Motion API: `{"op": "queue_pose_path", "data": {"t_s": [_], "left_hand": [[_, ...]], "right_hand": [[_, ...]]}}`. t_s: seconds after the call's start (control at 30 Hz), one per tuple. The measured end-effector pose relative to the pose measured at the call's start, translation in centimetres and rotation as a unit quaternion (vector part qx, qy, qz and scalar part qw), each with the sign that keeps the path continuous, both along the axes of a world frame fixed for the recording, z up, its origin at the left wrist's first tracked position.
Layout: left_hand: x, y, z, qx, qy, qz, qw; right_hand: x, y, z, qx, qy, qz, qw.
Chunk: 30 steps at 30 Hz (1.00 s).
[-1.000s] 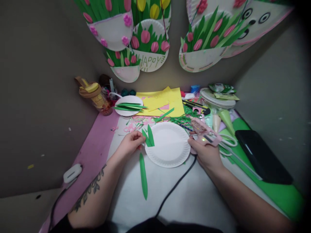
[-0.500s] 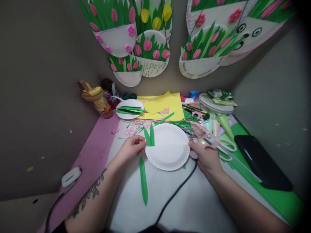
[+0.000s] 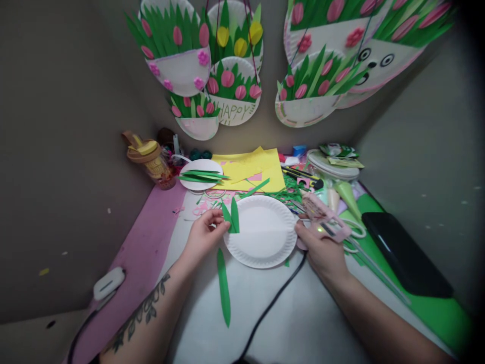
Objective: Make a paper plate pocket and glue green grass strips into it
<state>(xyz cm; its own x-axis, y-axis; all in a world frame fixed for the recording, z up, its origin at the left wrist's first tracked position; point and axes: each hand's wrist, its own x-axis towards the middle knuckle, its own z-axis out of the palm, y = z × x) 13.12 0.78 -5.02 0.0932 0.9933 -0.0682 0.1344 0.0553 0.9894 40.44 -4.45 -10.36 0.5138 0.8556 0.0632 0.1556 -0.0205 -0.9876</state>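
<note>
A white paper plate (image 3: 265, 237) lies in the middle of the table. Two short green paper leaves (image 3: 232, 217) stand at its left rim, and my left hand (image 3: 204, 233) pinches them there. My right hand (image 3: 322, 247) sits at the plate's right rim, closed around a pink glue gun (image 3: 322, 217) whose black cord (image 3: 273, 298) trails toward me. A long green paper leaf (image 3: 223, 285) lies loose on the table below my left hand.
A smaller plate of green leaves (image 3: 200, 175), yellow paper sheets (image 3: 253, 169), a lidded cup (image 3: 149, 156), stacked plates (image 3: 333, 164) and paper scraps crowd the back. A black tablet (image 3: 405, 253) lies right. Finished tulip plates (image 3: 231, 91) hang on the wall. White charger (image 3: 109, 283) left.
The view has tilted down slightly, shifting everything up-scene. My left hand has pressed closer onto the two leaves at the plate's rim. The right hand and glue gun hold steady.
</note>
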Motion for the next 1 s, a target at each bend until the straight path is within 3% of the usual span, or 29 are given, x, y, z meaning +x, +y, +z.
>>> {"op": "queue_pose_path", "data": {"t_s": [0.17,0.33,0.5,0.63,0.73,0.87,1.0], "left_hand": [[0.0,0.6,-0.7,-0.07,-0.05,-0.015,0.996],[-0.1,0.9,-1.3,-0.064,-0.018,-0.011,0.998],[-0.1,1.0,-1.6,-0.049,0.019,-0.031,0.998],[-0.3,0.8,-1.4,-0.075,0.027,-0.045,0.996],[-0.6,0.7,-1.0,-0.106,0.025,-0.069,0.992],[-1.2,0.9,-0.9,-0.129,0.022,-0.098,0.987],[-1.4,1.1,-0.7,-0.16,0.005,-0.116,0.98]], "right_hand": [[-0.4,0.7,0.7,-0.042,0.086,0.015,0.995],[-0.3,1.0,0.3,-0.055,0.115,0.037,0.991],[-0.2,0.9,0.2,-0.068,0.081,0.033,0.994],[0.0,0.0,0.9,-0.061,-0.021,0.006,0.998],[-0.1,-0.9,1.4,-0.046,-0.019,0.085,0.995],[-1.2,-1.5,1.6,-0.118,-0.004,0.213,0.97],[-2.3,-1.3,1.7,-0.131,-0.011,0.256,0.958]]}}
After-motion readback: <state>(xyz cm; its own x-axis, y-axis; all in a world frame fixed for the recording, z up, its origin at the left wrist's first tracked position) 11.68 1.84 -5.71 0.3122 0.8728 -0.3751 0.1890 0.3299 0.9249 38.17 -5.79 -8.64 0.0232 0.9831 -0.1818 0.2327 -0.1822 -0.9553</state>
